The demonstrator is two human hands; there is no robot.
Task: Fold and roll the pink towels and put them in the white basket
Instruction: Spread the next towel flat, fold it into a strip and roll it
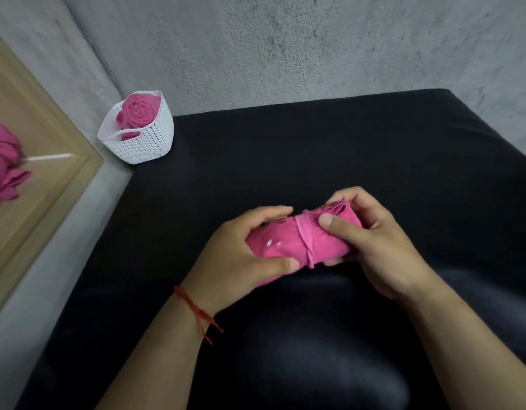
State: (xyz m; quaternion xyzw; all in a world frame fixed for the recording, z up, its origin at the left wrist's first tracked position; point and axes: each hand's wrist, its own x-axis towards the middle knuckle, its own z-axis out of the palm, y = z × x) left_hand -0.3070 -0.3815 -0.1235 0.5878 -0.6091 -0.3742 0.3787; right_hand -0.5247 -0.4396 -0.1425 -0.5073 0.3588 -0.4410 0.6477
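Both hands on one rolled towel point(288, 247), held between them just above the black surface point(315, 149).

Left hand point(235, 258): fingers curled over the far side of the roll's left end, thumb pressed along its near side. Firm grip. Red string point(196, 309) tied at this wrist.

Right hand point(371, 244): fingers wrapped round the right end, where the layered edges show; thumb flat on top of the roll, beside a hem band crossing its middle.

The roll lies roughly level, left end a little lower and nearer the body. Small white flecks on the cloth by the left fingers.

Basket point(146, 143): well beyond the left hand, far left, off the black surface's corner, against the grey wall point(315, 45). One rolled towel inside point(139, 112), spiral end up.

More pink cloth point(3, 161) far out to the left of the left hand, within a wooden frame point(63, 173).
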